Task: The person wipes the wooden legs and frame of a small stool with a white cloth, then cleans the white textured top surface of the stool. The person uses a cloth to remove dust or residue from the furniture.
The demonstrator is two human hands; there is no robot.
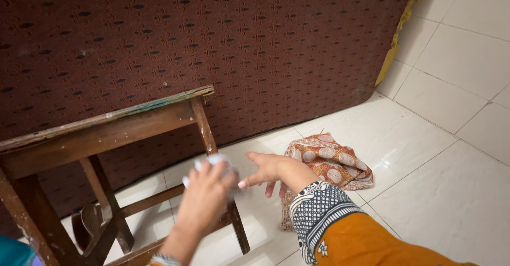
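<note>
My left hand (204,199) is balled up tight on a small white cloth (212,162), fingers wrapped round it, wad poking out the top. It's pressed vs. the front leg (215,159) of the wooden table (106,125), roughly mid-leg, so the cloth sits right at the leg, betw. my knuckles and the wood. Right hand (273,170) is just beside it, to the right, palm down, fingers spread and loose, holding nothing; index fingertip nearly touching my left knuckles, can't tell if there's contact. Sleeve on that arm: black-and-white patterned cuff (316,213), orange fabric behind it. Just past my right hand, on the white tiled floor (451,191), a crumpled orange-patterned rag (332,162) w/ pale round spots, part of it tucked under my wrist. Behind the table and both hands, a big brown patterned mattress (239,43) leans upright, yellow edge showing at its far right. Table's lower rails run below my left forearm.
</note>
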